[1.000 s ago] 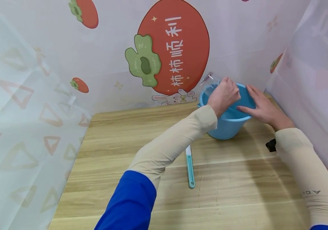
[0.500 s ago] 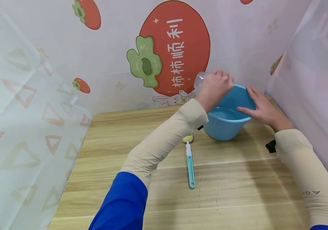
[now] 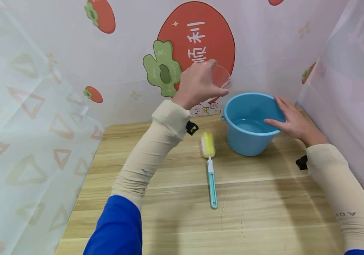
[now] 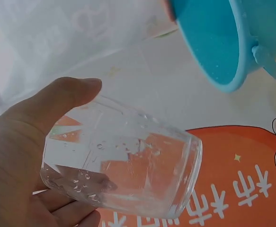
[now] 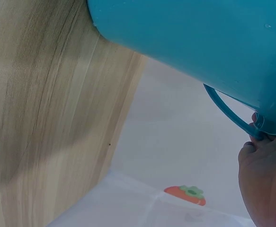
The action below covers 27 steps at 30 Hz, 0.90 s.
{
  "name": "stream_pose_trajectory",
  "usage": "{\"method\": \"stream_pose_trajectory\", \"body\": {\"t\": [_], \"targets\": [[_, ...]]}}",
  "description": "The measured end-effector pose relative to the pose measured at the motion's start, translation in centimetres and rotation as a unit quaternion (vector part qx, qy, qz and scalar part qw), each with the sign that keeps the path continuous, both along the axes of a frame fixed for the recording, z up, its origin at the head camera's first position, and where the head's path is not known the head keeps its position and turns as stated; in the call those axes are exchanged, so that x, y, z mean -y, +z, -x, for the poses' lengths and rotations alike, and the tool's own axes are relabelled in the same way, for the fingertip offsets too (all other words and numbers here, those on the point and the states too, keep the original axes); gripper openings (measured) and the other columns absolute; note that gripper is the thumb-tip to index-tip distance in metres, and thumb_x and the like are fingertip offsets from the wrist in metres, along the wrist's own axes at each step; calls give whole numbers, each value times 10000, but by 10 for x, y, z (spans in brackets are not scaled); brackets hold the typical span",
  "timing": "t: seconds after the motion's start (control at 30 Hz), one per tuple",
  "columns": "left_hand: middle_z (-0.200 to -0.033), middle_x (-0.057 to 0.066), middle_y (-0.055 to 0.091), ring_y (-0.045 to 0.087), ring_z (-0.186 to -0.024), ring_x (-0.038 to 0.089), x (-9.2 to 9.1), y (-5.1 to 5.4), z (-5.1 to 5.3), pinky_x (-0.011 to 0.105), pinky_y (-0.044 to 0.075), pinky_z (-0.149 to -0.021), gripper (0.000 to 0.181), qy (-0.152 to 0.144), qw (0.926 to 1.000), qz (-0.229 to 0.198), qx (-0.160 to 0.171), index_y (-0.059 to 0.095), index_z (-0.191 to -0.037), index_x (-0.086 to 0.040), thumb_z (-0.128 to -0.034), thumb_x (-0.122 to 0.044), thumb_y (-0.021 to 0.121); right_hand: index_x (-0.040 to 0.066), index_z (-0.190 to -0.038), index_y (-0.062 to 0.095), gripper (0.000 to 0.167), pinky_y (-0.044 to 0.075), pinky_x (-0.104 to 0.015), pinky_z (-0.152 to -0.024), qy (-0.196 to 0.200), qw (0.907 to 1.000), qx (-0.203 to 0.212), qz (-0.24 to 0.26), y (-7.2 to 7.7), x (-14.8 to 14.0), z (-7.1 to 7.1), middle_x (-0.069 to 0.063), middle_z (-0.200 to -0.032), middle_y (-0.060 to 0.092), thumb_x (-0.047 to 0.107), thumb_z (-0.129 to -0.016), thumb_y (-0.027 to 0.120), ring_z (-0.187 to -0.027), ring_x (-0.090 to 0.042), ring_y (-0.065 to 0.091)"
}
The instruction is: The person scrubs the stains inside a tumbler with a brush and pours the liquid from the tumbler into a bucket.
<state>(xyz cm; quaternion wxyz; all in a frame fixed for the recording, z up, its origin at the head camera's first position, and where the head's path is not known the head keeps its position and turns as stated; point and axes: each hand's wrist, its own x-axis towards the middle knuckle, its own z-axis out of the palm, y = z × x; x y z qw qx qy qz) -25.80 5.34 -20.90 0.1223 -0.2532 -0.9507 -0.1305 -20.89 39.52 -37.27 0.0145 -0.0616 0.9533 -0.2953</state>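
Observation:
A clear drinking glass (image 4: 128, 161) with water drops on its wall lies tilted in my left hand (image 3: 198, 83), thumb on one side and fingers on the other. It hangs in the air left of the blue bucket (image 3: 249, 140). My right hand (image 3: 298, 124) grips the bucket's right rim, thumb toward the inside. In the right wrist view that hand is beside the bucket's handle (image 5: 225, 109). The bucket stands upright with a little water in the bottom. Left of it a bottle brush (image 3: 212, 184) lies on the table, its yellow and white sponge head pointing away.
The wooden table (image 3: 131, 170) ends against a printed backdrop (image 3: 265, 46) at the rear and light sheets at both sides. A few wet streaks mark the table to the right of the brush handle. The right-hand sheet stands close beside the right forearm.
My left hand has lifted the glass out of the bucket and carried it up and left, turning it. The brush's head has come into view. My right hand has stayed on the rim.

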Motion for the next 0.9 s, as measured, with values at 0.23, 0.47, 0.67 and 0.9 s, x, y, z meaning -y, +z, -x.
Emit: {"method": "stream_pose_trajectory", "body": {"t": [0.23, 0.47, 0.67, 0.9], "targets": [[-1347, 3, 717, 664, -1119, 156, 52, -10, -6, 338, 579, -909, 907, 46, 9870, -1514, 543, 553, -1521, -206, -770, -603, 871, 144, -1698, -78, 1041, 123, -858, -1163, 55, 10000, -56, -13, 0, 0, -1, -197, -1776, -100, 569, -1005, 571, -1607, -555, -19], [-1488, 32, 645, 641, -1250, 212, 92, -34, -14, 381, 570, -986, 934, 178, 9790, -1920, 664, 544, -1518, -149, -769, -575, 905, 151, -1699, -71, 1021, 127, -865, -1154, 44, 9999, -111, 19, -1, 1, -2, -192, -1779, -87, 557, -1011, 565, -1606, -558, -16], [-1503, 66, 635, 603, -1362, 233, 118, -68, -22, 418, 522, -1093, 946, 186, 9741, -2142, 697, 554, -1502, -115, -750, -546, 933, 154, -1699, -68, 1002, 115, -864, -1156, 74, 9998, -183, 79, -1, 3, -3, -196, -1779, -82, 540, -1018, 557, -1605, -560, -20], [-1510, 83, 627, 563, -1425, 239, 131, -116, -31, 471, 467, -1167, 920, 255, 9580, -2712, 897, 557, -1490, -108, -748, -479, 955, 149, -1702, -50, 992, 142, -872, -1141, 59, 9996, -244, 85, -4, 3, -3, -200, -1779, -71, 530, -1020, 562, -1597, -575, 5]]}}
